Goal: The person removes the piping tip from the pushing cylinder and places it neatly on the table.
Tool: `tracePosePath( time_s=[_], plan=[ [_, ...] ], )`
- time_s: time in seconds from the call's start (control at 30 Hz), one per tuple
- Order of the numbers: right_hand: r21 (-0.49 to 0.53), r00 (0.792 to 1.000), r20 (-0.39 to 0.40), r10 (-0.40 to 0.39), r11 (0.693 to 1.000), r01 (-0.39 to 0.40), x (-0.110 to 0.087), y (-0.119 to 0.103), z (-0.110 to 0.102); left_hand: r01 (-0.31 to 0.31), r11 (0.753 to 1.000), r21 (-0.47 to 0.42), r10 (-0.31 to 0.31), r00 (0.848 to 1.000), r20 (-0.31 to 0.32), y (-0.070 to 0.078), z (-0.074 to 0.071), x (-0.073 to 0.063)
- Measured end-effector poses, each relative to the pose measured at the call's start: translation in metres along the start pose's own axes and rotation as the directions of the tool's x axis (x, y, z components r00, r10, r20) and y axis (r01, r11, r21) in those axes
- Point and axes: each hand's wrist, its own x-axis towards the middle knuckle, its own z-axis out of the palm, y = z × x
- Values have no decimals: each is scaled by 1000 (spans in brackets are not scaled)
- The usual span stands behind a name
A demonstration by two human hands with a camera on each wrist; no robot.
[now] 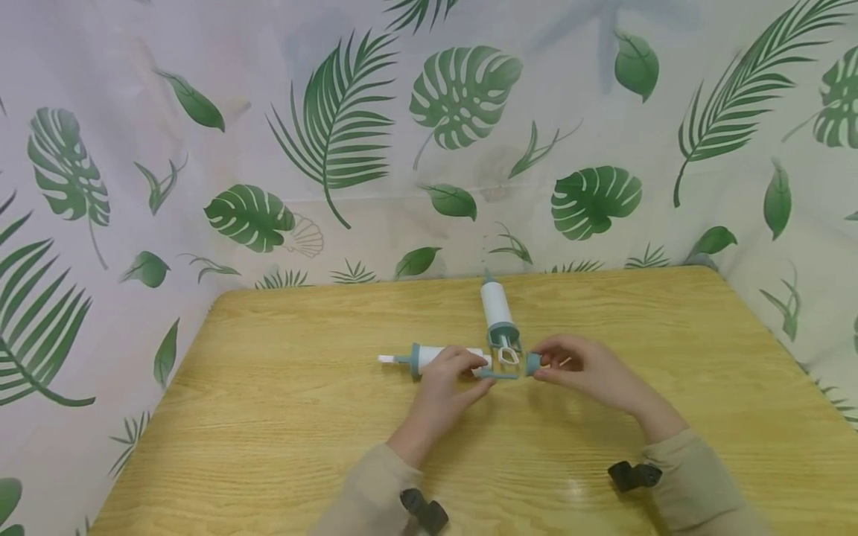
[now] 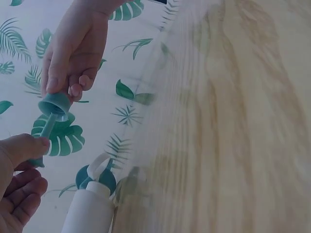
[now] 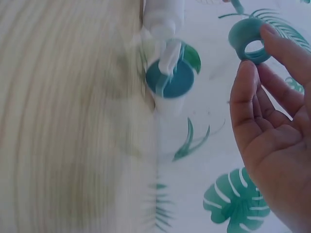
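Note:
In the head view my left hand (image 1: 445, 387) pinches a slim teal nozzle (image 1: 501, 375) between thumb and fingers, its narrow end pointing right. My right hand (image 1: 593, 372) holds a hollow teal ring cap (image 1: 532, 364) by its edge with the fingertips. A small gap separates nozzle and cap in the head view. The right wrist view shows the opening through the cap (image 3: 246, 39). Behind the left hand lies a white tube (image 1: 430, 359) with a teal collar, partly hidden by the fingers.
A second white tube (image 1: 497, 304) with a teal collar, a teal tip and a white loop handle (image 1: 508, 356) lies beyond the hands, pointing at the back edge. The wooden table (image 1: 281, 424) meets a leaf-patterned cloth (image 1: 375, 223) at its back and sides.

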Motion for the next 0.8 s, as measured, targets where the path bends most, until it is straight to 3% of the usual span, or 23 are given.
tracePosePath(
  time_s=[0.17, 0.33, 0.47, 0.6, 0.8],
  plan=[
    [-44, 999, -18, 40, 998, -41, -6, 5, -11, 18, 996, 87, -20, 999, 25, 4, 13, 7],
    [-106, 998, -34, 57, 992, -60, -11, 13, -20, 79, 983, 164, -95, 991, 93, 10, 26, 14],
    [-112, 997, -32, 65, 991, -69, -13, 20, -24, 117, 960, 255, -156, 978, 138, 13, 37, 18],
    [-130, 998, -7, 70, 989, -70, -14, 22, -27, 132, 924, 358, -194, 970, 143, 14, 46, 20],
    [-220, 999, 40, 31, 975, -21, -13, 28, -27, 79, 870, 487, -168, 976, 142, 14, 54, 23]
  ],
)
